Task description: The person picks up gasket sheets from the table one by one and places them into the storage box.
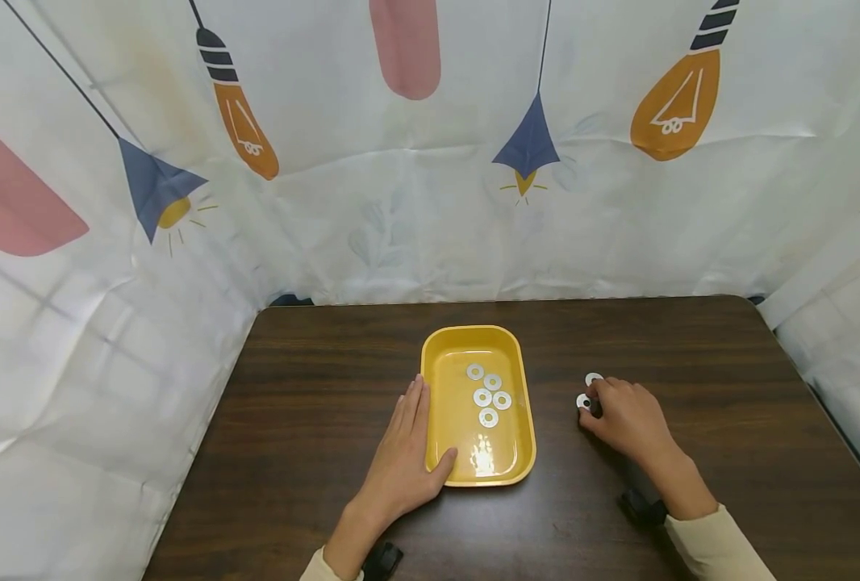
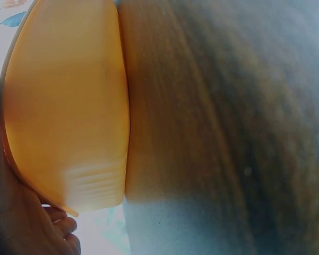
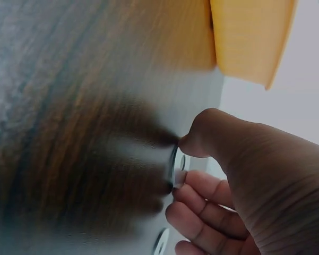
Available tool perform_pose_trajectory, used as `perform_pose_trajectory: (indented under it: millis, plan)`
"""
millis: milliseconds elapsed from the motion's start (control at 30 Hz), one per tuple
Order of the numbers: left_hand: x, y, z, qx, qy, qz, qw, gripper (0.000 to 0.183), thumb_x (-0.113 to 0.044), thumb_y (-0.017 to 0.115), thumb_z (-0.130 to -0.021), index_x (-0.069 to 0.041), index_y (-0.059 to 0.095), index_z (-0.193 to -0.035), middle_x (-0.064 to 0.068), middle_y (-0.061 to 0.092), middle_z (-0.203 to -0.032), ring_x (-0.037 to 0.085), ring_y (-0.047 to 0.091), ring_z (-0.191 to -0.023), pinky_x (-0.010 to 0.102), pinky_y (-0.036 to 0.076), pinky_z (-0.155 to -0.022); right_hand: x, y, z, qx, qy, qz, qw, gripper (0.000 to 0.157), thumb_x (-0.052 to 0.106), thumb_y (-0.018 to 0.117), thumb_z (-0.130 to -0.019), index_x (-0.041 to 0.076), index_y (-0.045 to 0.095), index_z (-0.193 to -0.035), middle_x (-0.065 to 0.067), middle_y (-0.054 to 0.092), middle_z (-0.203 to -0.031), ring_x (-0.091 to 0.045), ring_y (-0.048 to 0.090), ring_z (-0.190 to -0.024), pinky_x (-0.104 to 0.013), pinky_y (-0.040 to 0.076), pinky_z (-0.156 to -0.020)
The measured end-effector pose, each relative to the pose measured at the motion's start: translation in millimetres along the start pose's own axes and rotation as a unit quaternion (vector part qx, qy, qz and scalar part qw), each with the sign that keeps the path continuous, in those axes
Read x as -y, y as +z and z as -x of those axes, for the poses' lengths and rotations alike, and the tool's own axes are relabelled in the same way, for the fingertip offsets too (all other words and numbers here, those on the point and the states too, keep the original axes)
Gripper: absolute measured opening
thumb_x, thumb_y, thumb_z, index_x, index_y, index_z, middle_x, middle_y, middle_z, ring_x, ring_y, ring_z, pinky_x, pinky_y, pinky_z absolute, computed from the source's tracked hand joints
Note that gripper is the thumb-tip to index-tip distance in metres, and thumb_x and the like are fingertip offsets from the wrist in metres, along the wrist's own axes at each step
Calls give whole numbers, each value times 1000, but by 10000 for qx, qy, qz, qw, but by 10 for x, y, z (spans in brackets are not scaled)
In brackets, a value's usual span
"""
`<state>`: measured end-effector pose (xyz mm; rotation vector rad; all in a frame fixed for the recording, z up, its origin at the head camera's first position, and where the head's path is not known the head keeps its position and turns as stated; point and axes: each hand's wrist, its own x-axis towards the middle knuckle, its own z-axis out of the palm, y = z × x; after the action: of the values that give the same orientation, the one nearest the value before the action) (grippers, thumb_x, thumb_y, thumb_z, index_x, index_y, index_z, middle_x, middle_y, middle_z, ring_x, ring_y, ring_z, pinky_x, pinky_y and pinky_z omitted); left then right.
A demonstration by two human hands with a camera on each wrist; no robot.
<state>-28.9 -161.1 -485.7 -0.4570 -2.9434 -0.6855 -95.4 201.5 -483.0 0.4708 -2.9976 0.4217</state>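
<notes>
A yellow tray (image 1: 528, 436) stands mid-table with several flat white rings (image 1: 482, 397), like washers, lying inside. My left hand (image 1: 404, 456) rests along its left side, fingers straight against the rim and thumb over the near left corner. In the left wrist view the tray's outer wall (image 2: 69, 106) fills much of the picture. To the right of the tray, my right hand (image 1: 629, 420) pinches a white ring (image 3: 181, 163) by its edges between thumb and fingertips, close at the tabletop. Another white ring (image 1: 593, 378) lies just beyond it, partly behind the fingers.
The dark brown wooden table (image 1: 314, 403) reaches back to a white curtain (image 1: 430, 234) printed with lamps and bulbs. The curtain also hangs along the left and right sides. A black wrist device (image 1: 642, 507) sits below the right wrist.
</notes>
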Motion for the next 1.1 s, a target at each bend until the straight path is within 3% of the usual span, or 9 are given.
perform_pose_trajectory:
  millis: [333, 600, 867, 1100]
  plan:
    - [10, 0, -1, 94, -53, 34, 9999, 101, -44, 69, -94, -3, 16, -169, 10, 11, -181, 25, 18, -167, 46, 24, -134, 45, -49, -61, 141, 49, 214, 9997, 25, 19, 78, -84, 14, 57, -72, 2, 50, -64, -12, 37, -55, -28, 27, -55]
    - [17, -8, -1, 258, -126, 143, 9995, 100, -45, 67, -95, -4, 14, -170, 7, 7, -181, 23, 13, -168, 44, 21, -135, 72, -61, -119, 144, -285, 474, 9984, 41, 14, 71, -79, 21, 35, -61, 8, 27, -61, -10, 21, -57, -29, 17, -59]
    - [12, -11, -1, 246, -120, 85, 9996, 100, -45, 67, -96, -4, 13, -170, 8, 7, -181, 23, 14, -168, 45, 21, -135, 56, -30, -49, -66, -397, 567, 9976, 22, 14, 74, -80, 15, 54, -70, 2, 49, -64, -13, 39, -57, -32, 34, -58]
    - [-10, -10, 10, 6, -34, -23, 10000, 101, -45, 70, -93, -2, 18, -169, 11, 14, -180, 27, 22, -166, 48, 27, -132, -1, 25, 28, -359, -447, 397, 9976, 13, 16, 76, -79, 11, 64, -81, -1, 58, -73, -15, 47, -63, -35, 42, -59]
